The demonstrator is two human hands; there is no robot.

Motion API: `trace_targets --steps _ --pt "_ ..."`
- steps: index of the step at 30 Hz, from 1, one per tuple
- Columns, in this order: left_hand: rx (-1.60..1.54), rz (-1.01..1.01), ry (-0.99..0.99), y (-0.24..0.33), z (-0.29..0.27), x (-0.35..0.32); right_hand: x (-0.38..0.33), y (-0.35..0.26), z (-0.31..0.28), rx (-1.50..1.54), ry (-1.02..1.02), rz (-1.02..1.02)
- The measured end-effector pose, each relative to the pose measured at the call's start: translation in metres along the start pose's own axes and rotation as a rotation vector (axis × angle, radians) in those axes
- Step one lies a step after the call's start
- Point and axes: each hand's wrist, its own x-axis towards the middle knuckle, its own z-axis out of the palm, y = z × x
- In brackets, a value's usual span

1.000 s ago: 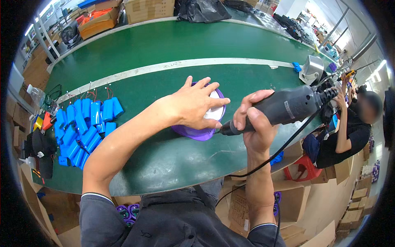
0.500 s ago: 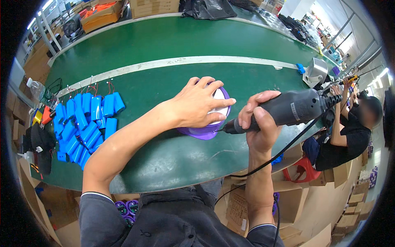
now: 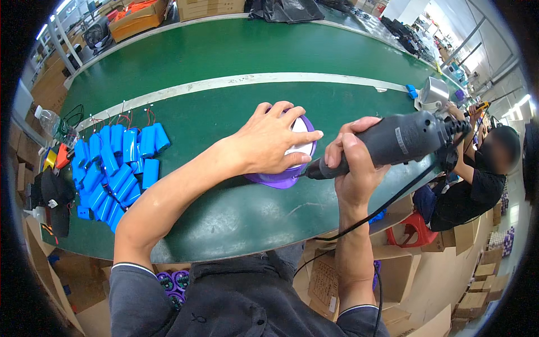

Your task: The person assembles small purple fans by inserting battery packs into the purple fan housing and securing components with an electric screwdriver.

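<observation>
A round purple housing with a white face (image 3: 283,178) lies on the green table, partly covered by my left hand (image 3: 273,137). The fingers of that hand are spread across it and bend over its far edge, holding it down. My right hand (image 3: 353,160) is wrapped round a dark grey electric screwdriver (image 3: 398,140), which is tilted almost level. Its narrow tip meets the right side of the purple housing; the exact contact point is too small to make out. A black cable (image 3: 387,205) runs from the tool's rear.
Blue battery packs with thin wires (image 3: 118,174) are heaped at left, beside a plastic bottle (image 3: 53,123) and a black cap (image 3: 53,196). A metal lamp-like piece (image 3: 434,92) stands at right, near a co-worker (image 3: 477,174). Cardboard boxes (image 3: 393,269) sit below the table edge.
The rear of the screwdriver has shifted slightly to the right in the picture, while its tip stays against the housing. My left hand keeps nearly the same place on the housing.
</observation>
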Motion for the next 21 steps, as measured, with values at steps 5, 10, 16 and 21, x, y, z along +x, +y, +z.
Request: trace_targets --steps 5,10,16,21 --pt "0.006 -0.014 0.016 0.0007 0.0029 -0.001 -0.011 -0.0025 0.0052 -0.094 0.029 -0.051" --pt "0.005 -0.016 0.04 0.001 0.0031 0.0 -0.0069 -0.0024 0.0009 -0.036 0.027 -0.021" --pt "-0.007 -0.011 0.035 -0.0001 0.0037 -0.0006 -0.0069 -0.0045 0.0031 -0.092 0.05 -0.019" --pt "-0.008 -0.019 0.024 0.0006 0.0026 -0.0002 -0.0076 -0.0045 0.0 0.014 0.015 -0.029"
